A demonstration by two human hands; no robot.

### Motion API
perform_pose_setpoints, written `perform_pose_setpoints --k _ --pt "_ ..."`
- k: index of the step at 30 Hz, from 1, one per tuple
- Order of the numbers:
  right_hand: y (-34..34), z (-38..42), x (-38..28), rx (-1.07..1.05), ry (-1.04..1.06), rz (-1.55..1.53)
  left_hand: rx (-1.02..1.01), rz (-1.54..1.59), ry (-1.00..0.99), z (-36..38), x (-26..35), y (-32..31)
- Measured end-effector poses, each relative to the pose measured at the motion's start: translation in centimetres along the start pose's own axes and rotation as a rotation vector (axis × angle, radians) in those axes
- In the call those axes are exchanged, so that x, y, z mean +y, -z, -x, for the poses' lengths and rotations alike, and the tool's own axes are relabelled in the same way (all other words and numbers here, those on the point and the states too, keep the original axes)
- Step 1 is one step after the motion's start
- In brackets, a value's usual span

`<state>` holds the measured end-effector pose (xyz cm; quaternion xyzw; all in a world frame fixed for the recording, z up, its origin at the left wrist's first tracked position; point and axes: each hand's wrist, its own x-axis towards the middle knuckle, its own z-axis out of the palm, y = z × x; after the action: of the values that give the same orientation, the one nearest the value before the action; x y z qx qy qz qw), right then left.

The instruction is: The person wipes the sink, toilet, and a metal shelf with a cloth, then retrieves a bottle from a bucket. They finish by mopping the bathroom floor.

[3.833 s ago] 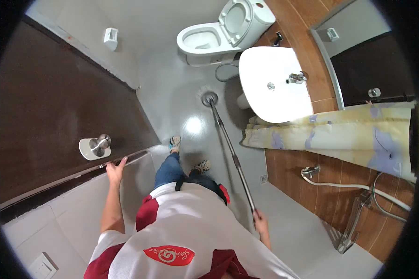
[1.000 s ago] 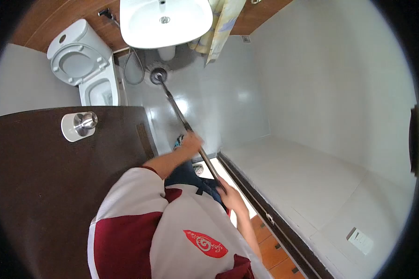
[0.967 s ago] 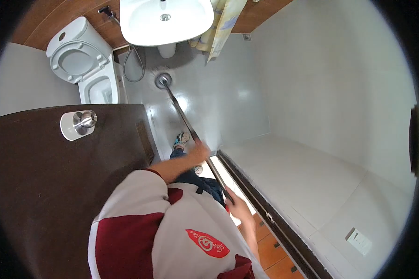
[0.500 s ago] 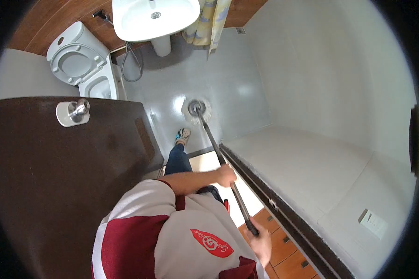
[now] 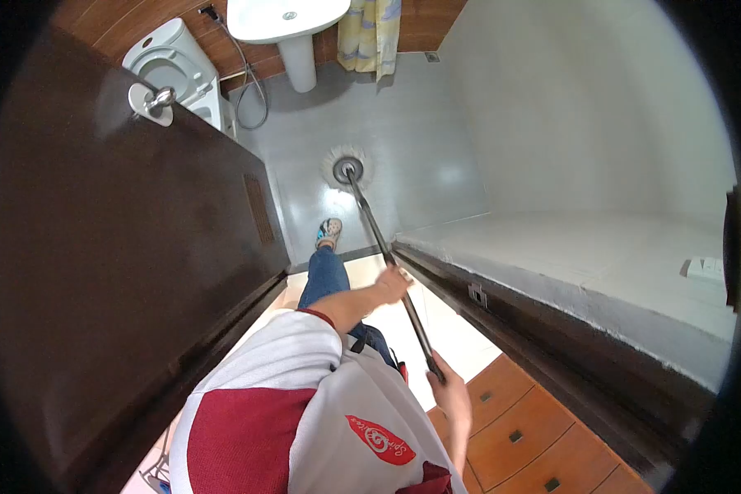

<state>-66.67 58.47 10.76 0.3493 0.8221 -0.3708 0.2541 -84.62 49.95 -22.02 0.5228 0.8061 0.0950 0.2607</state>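
Observation:
A spin mop [image 5: 369,212] with a dark pole slants from my body to the grey bathroom floor. Its round mop head [image 5: 347,171] rests there with pale strands spread around a grey disc. My left hand [image 5: 393,284] is wrapped around the middle of the pole. Lower down, my right hand [image 5: 450,387] grips the pole near its top end. One foot in a patterned clog [image 5: 328,232] stands on the tiles just inside the doorway, close to the mop head.
A brown door [image 5: 156,247] stands open on the left, partly covering the toilet [image 5: 173,62]. Ahead are a pedestal sink [image 5: 300,62], a hose [image 5: 259,103] and a yellow-patterned curtain [image 5: 370,37]. Right of me are the door frame [image 5: 510,313] and wooden drawers [image 5: 527,420].
My view has shifted, showing more of the door frame and drawers. The mop head sits slightly higher in view, and both hands still hold the pole.

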Motion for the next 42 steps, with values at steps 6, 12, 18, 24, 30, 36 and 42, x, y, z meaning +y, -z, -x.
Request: perform_pose_setpoints --k 6,12,18,24,30,36,42 --pt "10.4 7.8 -1.2 -0.063 -0.028 0.254 -0.052 0.438 -0.193 2.6 8.8 5.9" --pt "7.5 3.2 -4.7 -0.267 0.130 0.433 0.063 0.430 0.036 9.5 1.7 1.6" --pt "5.2 4.1 -1.4 -0.223 0.028 0.374 -0.194 0.267 0.092 10.0 2.8 1.4" --pt "11.2 9.6 -2.8 0.019 -0.176 0.254 -0.138 0.373 -0.155 0.0 12.2 5.0" --pt "7.7 4.7 -6.7 -0.080 0.015 0.438 0.090 0.475 -0.012 2.8 3.7 4.8" --pt "2.6 3.7 -4.1 -0.278 -0.010 0.393 -0.092 0.527 0.190 13.3 0.1 0.3" --pt "7.9 9.1 -2.0 -0.053 -0.116 0.330 -0.296 0.505 -0.048 9.0 9.2 0.3"
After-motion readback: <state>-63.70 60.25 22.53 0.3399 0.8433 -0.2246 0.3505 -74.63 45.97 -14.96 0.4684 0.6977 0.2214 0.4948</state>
